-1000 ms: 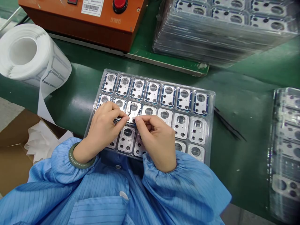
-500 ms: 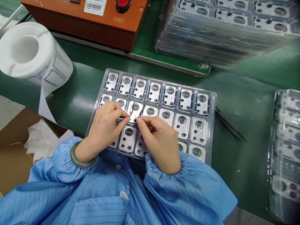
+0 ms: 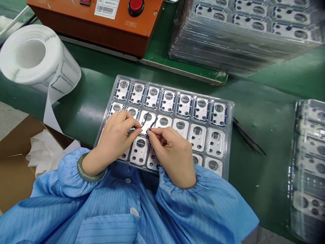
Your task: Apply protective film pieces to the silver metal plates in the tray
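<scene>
My left hand and my right hand meet over the middle row of a clear plastic tray. Between the fingertips of both hands is a thin, dark, bendy adhesive gasket, its two long sides curving up from the pinches. Beneath it lies a silver metal plate with a round window and small holes. Plates in the back row, such as the corner plate, have a dark blue border; several to the right, like the plain plate, have none. My hands hide part of the front rows.
To the left stands a roll of white backing paper with printed frame outlines. Below it, a cardboard box holds crumpled paper. Black tweezers lie right of the tray. Stacked trays, an orange machine and another tray surround the mat.
The right side of the gasket now bends more, curling near the plate's upper right. Both hands keep their pinch in nearly the same place. The whole view has shifted slightly.
</scene>
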Tool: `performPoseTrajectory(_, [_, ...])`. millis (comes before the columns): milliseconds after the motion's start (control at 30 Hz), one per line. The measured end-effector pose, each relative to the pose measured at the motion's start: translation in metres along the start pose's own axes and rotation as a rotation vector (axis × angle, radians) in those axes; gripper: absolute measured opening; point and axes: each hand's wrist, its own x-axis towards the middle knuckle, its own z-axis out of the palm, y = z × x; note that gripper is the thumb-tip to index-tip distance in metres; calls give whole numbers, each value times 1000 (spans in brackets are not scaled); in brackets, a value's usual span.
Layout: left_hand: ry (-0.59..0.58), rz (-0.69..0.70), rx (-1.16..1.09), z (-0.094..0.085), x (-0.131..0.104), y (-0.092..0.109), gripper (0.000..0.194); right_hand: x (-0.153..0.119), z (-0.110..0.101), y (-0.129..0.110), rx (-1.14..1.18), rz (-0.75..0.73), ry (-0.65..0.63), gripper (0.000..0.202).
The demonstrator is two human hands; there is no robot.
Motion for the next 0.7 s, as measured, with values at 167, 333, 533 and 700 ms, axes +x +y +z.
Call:
performPoseTrajectory(167, [2, 13, 1, 0, -1, -1, 5, 2, -2, 3, 28, 48, -75, 16])
performPoseTrajectory(333, [5, 24, -1, 0, -1, -1, 5, 4, -4, -1, 38, 96, -105, 14])
performPoseTrajectory(533, [6, 20, 8, 0, -1, -2, 4, 9, -7, -5, -77, 94, -146, 10])
performPoseTrajectory(700, [7, 12, 21, 1, -2, -2, 6, 10, -6, -3, -80, 108, -168, 14])
